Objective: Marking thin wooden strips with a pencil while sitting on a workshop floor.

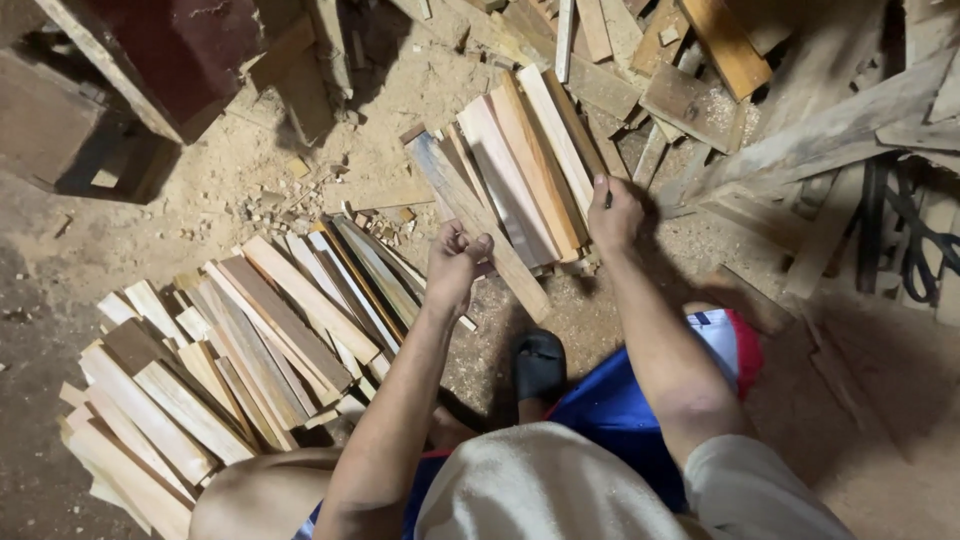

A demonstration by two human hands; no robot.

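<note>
I sit low over a sawdust floor. My left hand is curled into a loose fist beside a grey wooden slat, and nothing shows inside it. My right hand presses on the right edge of a small stack of short wooden slats, its fingers closed around a thin dark stick-like thing. This stack lies fanned out just ahead of my hands, with pale, orange and grey pieces side by side.
A larger pile of slats spreads at my left. Rough planks and offcuts heap up at the back right. A dark red wooden block stands at the upper left. My foot in a black sandal rests below the hands.
</note>
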